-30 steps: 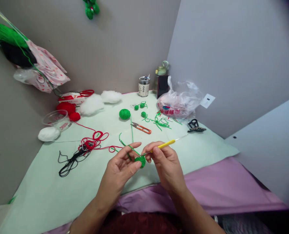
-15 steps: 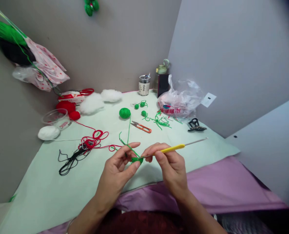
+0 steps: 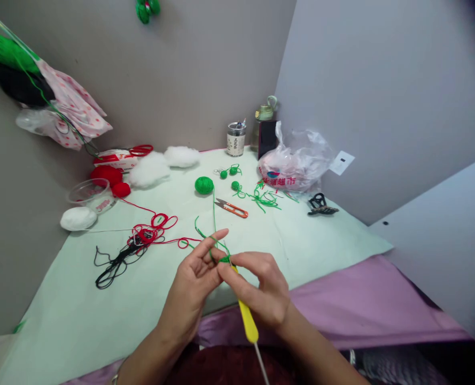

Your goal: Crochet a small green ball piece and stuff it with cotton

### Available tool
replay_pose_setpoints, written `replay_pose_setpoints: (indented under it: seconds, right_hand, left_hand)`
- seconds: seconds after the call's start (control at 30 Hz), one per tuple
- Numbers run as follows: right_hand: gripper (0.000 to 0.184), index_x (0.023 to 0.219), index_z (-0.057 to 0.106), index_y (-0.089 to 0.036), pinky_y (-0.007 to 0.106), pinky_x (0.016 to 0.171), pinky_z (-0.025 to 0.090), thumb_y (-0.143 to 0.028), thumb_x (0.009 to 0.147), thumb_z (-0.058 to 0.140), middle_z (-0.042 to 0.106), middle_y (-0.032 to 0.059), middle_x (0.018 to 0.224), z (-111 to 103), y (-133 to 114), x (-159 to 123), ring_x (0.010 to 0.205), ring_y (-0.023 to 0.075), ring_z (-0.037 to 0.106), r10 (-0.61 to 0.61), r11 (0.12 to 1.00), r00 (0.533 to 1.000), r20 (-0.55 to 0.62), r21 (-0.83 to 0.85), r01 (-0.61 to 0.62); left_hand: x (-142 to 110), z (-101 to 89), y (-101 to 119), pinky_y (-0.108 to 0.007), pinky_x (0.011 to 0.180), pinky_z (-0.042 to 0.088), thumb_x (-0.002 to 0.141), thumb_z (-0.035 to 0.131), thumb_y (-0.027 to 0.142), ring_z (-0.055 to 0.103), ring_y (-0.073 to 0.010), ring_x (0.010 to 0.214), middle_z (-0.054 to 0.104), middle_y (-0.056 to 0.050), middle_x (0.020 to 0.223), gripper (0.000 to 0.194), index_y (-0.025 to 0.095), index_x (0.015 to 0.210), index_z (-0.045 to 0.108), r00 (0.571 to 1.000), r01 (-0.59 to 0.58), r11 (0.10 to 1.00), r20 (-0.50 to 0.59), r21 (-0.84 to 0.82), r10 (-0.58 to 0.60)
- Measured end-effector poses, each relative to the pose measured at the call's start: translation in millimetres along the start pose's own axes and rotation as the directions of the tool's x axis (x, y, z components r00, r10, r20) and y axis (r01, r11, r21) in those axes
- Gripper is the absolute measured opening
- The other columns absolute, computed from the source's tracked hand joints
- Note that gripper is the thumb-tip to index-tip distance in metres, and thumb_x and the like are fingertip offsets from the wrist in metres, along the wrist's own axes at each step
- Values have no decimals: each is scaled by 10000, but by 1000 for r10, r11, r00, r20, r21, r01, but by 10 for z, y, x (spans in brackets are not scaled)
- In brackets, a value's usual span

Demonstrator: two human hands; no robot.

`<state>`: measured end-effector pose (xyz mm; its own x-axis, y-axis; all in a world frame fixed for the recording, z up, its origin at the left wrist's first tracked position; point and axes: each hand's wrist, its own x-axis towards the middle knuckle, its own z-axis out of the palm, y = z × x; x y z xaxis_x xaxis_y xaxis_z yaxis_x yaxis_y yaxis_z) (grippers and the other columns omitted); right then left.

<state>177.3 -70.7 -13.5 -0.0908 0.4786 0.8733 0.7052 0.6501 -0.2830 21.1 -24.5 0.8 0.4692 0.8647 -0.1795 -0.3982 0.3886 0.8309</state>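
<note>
My left hand (image 3: pixel 195 280) pinches a small green crochet piece (image 3: pixel 224 259), with green yarn (image 3: pixel 213 219) running over its raised forefinger back to a green yarn ball (image 3: pixel 204 185). My right hand (image 3: pixel 261 291) grips a yellow-handled crochet hook (image 3: pixel 247 321). The hook's tip is at the green piece and its handle points down toward me. Both hands hover over the near edge of the pale green table cover (image 3: pixel 301 240).
Orange thread snips (image 3: pixel 232 208), small green balls and yarn scraps lie mid-table. Red and black yarn tangles (image 3: pixel 137 243) lie left. White stuffing (image 3: pixel 151 168), red balls, a clear cup, a jar, a plastic bag (image 3: pixel 295 163) and a hair clip (image 3: pixel 319 205) line the back.
My right hand swung the hook round, so its handle now points down toward me instead of out to the right. The left hand stayed on the green piece.
</note>
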Motion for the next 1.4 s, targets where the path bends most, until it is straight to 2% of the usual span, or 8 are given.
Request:
replay_pose_setpoints:
  seconds: [0.1, 0.27, 0.43, 0.67, 0.9, 1.03, 1.23, 1.4]
  right_hand:
    - [254, 1161, 766, -247, 309, 731, 615, -116, 1009, 610, 775, 64, 939, 17, 5, 17, 854, 191, 731, 207, 955, 976, -73, 229, -186]
    - [206, 979, 797, -257, 282, 673, 567, -234, 1050, 605, 745, 28, 882, 74, 42, 87, 731, 145, 677, 580, 605, 814, 19, 659, -446]
    - [191, 991, 820, -255, 260, 647, 567, -234, 1035, 636, 761, 24, 861, 110, 27, 92, 691, 131, 676, 604, 615, 796, 41, 611, -498]
    - [295, 1160, 807, -287, 323, 799, 617, -102, 981, 663, 789, 80, 1068, 94, 43, -19, 955, 200, 736, 253, 941, 966, -55, 248, -232]
    - [203, 962, 813, -250, 271, 620, 554, -291, 1040, 631, 731, 22, 847, 83, 101, 57, 677, 137, 653, 635, 528, 770, 60, 694, -490]
    - [189, 923, 823, -223, 280, 662, 554, -322, 1007, 686, 753, 35, 835, 88, 89, 67, 723, 151, 666, 640, 549, 762, 98, 636, -542]
    - [219, 968, 788, -218, 272, 684, 555, -343, 1049, 627, 765, 36, 892, 104, 164, -32, 717, 132, 663, 684, 382, 710, 170, 746, -546]
    - [220, 958, 764, -216, 292, 696, 567, -336, 1057, 609, 768, 38, 904, 49, 150, 7, 734, 145, 675, 640, 467, 754, 148, 705, -534]
  left_hand:
    - [16, 7, 25, -202, 746, 530, 726, 964, 293, 586, -94, 730, 643, 5, 815, 520, 219, 1221, 826, 988, 154, 977, 30, -148, -151]
    - [16, 32, 62, -205, 778, 520, 722, 959, 277, 606, -107, 791, 714, -26, 918, 459, 216, 1163, 849, 997, 77, 990, 7, -122, -76]
    - [-10, 43, 12, -241, 843, 504, 769, 928, 325, 616, -130, 831, 729, -34, 952, 420, 228, 1169, 846, 999, 4, 1000, -34, 12, -3]
    - [47, 41, 3, -230, 813, 532, 727, 945, 272, 629, -143, 865, 726, -40, 941, 488, 216, 1199, 833, 994, 110, 984, 12, -138, -109]
    - [61, 31, 23, -247, 782, 535, 769, 907, 275, 603, -136, 792, 686, -34, 869, 363, 184, 1116, 853, 999, 50, 994, -16, -98, -52]
    - [26, 29, -41, -254, 852, 512, 802, 908, 286, 624, -148, 875, 691, -6, 901, 436, 287, 1228, 818, 997, -71, 988, -17, 134, 74]
    - [37, -41, -42, -239, 826, 510, 819, 904, 309, 610, -133, 843, 655, 10, 891, 384, 311, 1194, 824, 990, -129, 961, -14, 246, 137]
    - [44, -47, -24, -245, 814, 511, 814, 901, 308, 606, -138, 825, 658, 11, 869, 366, 294, 1173, 829, 987, -149, 940, -12, 307, 161]
